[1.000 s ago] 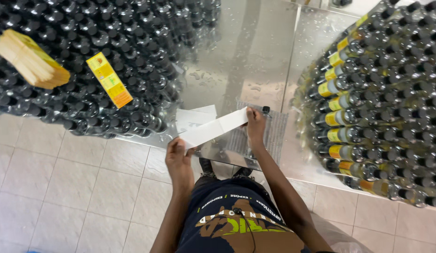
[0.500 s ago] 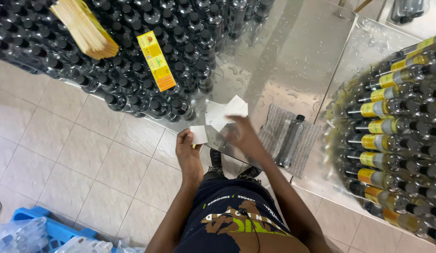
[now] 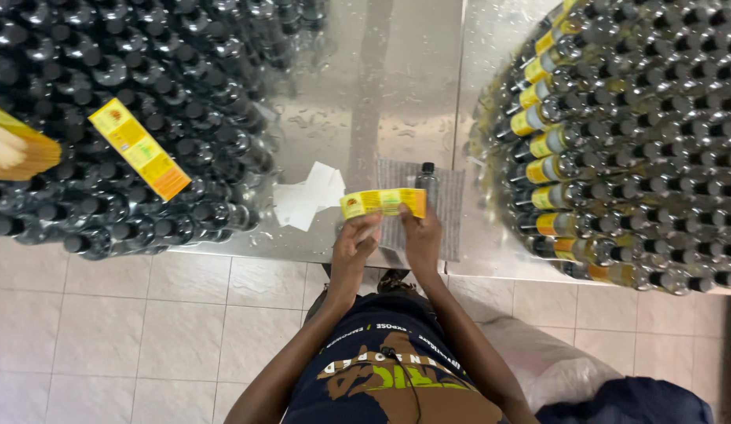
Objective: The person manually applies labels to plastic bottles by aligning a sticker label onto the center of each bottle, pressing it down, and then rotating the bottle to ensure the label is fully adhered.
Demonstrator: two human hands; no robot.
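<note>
Held stretched between both hands, a yellow label strip (image 3: 383, 202) is pinched at its left end by the fingers of the left hand (image 3: 354, 245) and at its right end by those of the right hand (image 3: 421, 235), both grips closed on it. It is held level just above the near edge of a shiny metal table (image 3: 381, 86), over a grey ribbed mat (image 3: 452, 212). On that mat a single dark-capped bottle (image 3: 427, 179) is laid, partly hidden behind the strip's right end. Just left of the strip, a few white backing papers (image 3: 307, 198) are scattered on the wet tabletop. Farther left, unlabelled bottles with black caps (image 3: 130, 94) are massed, with a second yellow label (image 3: 139, 148) lying on top of them and a stack of labels (image 3: 16, 148) at the frame's edge. To the right, labelled bottles (image 3: 617, 141) are stacked on their sides. Pale floor tiles (image 3: 130, 330) are seen below the table.
</note>
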